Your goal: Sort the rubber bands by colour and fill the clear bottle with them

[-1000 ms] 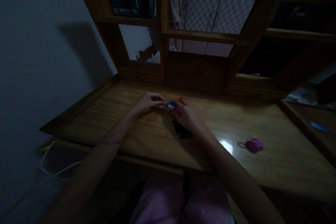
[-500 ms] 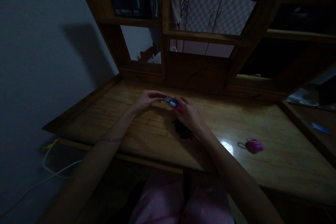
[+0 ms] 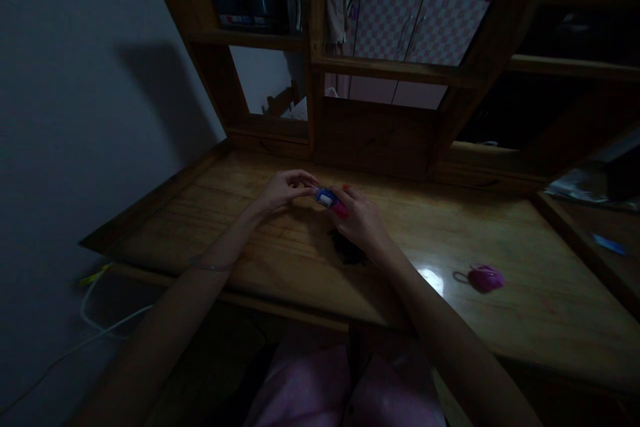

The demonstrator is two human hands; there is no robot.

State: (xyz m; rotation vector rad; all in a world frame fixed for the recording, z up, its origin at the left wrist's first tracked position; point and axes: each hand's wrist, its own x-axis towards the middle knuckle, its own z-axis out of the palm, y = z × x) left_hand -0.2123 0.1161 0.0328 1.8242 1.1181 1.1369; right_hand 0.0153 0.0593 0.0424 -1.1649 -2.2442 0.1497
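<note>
A small blue-and-pink item with a white label (image 3: 326,199) is held above the wooden desk; the dim light hides its exact kind. My right hand (image 3: 361,221) wraps around its pink end, and a bit of orange shows just past the fingers. At the blue end, my left hand (image 3: 287,191) pinches the tip between thumb and fingers. Beneath my right hand a black, ragged-edged thing (image 3: 347,250) lies on the desk, partly covered by the wrist.
A pink pouch-like thing with a loop (image 3: 485,278) lies on the desk (image 3: 270,260) to the right. Wooden shelving with a mirror (image 3: 390,27) rises behind. A wall (image 3: 100,113) bounds the left, where a white cable (image 3: 87,310) hangs. A blue object (image 3: 609,244) sits far right.
My left fingers have shifted slightly on the tip of the blue-and-pink item, which has tilted a little. My right hand keeps its hold.
</note>
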